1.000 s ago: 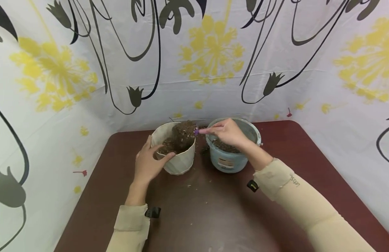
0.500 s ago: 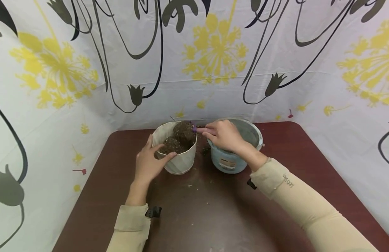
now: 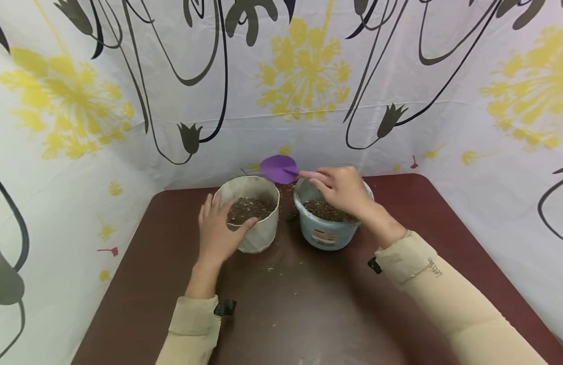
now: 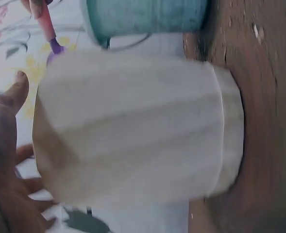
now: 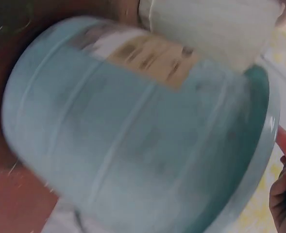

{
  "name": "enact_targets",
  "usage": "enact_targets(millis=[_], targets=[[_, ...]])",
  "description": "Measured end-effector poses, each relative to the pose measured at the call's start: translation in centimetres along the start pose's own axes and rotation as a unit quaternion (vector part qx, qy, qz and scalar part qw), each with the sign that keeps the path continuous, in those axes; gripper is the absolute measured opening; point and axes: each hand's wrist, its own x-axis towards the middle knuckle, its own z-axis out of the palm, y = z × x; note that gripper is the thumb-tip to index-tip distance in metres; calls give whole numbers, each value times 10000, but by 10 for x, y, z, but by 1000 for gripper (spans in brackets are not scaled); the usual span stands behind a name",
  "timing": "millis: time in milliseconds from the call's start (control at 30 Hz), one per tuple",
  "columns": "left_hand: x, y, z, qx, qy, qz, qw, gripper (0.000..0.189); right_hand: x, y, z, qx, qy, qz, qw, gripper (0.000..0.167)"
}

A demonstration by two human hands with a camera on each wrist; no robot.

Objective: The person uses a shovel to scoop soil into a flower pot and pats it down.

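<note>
A white pot (image 3: 258,235) with a fluted wall stands on the table, dark soil (image 3: 249,209) inside. My left hand (image 3: 217,230) is at its near-left rim, thumb and fingers spread wide. In the left wrist view the thumb (image 4: 17,90) stands off the wall and the fingertips are near the rim. My right hand (image 3: 347,190) grips the pink handle of a garden trowel. The trowel's purple blade (image 3: 278,169) is raised near the back rim of the white pot, with no soil seen on it. Below the right hand sits a light blue bucket (image 3: 327,235) partly filled with soil.
The dark red table (image 3: 286,304) carries scattered crumbs of soil, some between the two containers. A patterned white cloth (image 3: 245,116) hangs close behind them and along both sides. The bucket bears a paper label (image 5: 155,58).
The trowel has come up out of the white pot, and the soil it carried now lies in the pot. My left hand has loosened from the rim, its fingers lifting slightly.
</note>
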Motion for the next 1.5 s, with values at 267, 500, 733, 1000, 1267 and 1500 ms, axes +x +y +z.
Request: enact_targets(millis=[267,500,733,1000,1267,1500], targets=[[5,48,37,-1271,425,1835,9739,33,-27,40,-44,329,-144,974,9946,18],[-2,88,64,-1067,-1240,1028,9812,53,-46,62,-87,-177,-825,811,9931,18],[-1,98,84,-464,-2133,8,9759,71,-34,48,-69,-1876,-1945,760,9598,5],[5,104,108,-1024,-1747,-187,9791,66,-26,30,-39,-3199,-2001,16,9261,26],[7,100,114,-1463,-1319,-191,9802,56,-24,35,-23,-2972,-1679,-779,9367,16],[7,98,114,-1545,-1251,-155,9799,50,-18,25,-45,-2195,-2567,-1628,9270,10]])
